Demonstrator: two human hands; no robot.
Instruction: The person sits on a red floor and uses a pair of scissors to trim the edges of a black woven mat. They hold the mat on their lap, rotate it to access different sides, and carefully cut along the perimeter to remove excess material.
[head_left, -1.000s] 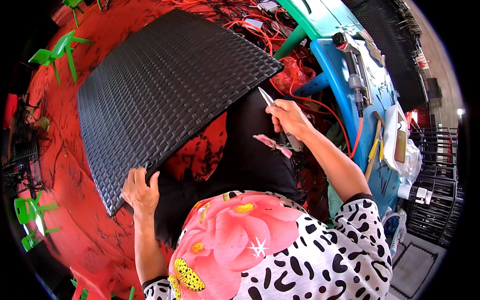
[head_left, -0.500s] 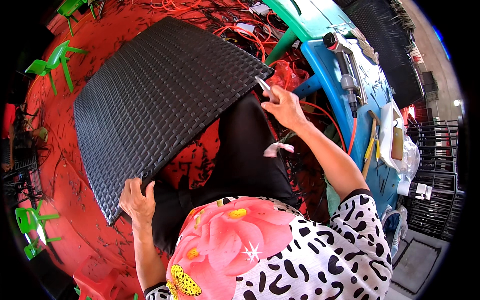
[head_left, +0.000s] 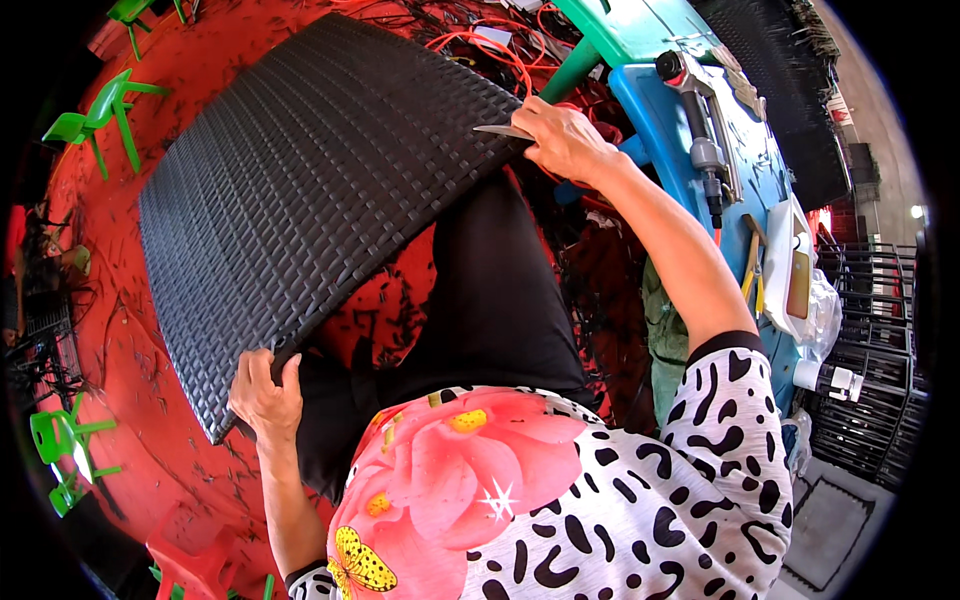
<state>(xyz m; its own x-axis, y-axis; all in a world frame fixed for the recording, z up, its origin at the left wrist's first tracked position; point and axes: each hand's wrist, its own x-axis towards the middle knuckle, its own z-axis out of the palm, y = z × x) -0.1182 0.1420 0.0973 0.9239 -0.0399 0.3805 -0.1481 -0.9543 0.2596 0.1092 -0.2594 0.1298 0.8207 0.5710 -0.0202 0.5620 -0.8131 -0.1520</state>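
A large black woven rattan-style panel (head_left: 330, 190) rests tilted across my lap, over my black trousers. Its near left corner is gripped by my left hand (head_left: 268, 402), fingers curled at the edge and thumb toward the inner side. At the far right corner, my right hand (head_left: 570, 142) is closed round a pointed metal blade (head_left: 503, 131). The blade points left and its tip is over the weave close to the corner. The tool's handle is hidden in my fingers, so I cannot tell whether it is a knife or scissors.
On my right, a blue stool or table (head_left: 660, 120) bears an air tool (head_left: 705, 150), yellow-handled pliers (head_left: 750, 275) and a white tray (head_left: 790, 260). Green chairs (head_left: 105, 115) stand at the left. Black scraps and orange hoses (head_left: 500, 55) lie about the red floor (head_left: 120, 260).
My right hand has moved up over the panel's far right corner, and the blade has swung from pointing up-left to pointing left. The panel has shifted slightly up and left with my left hand.
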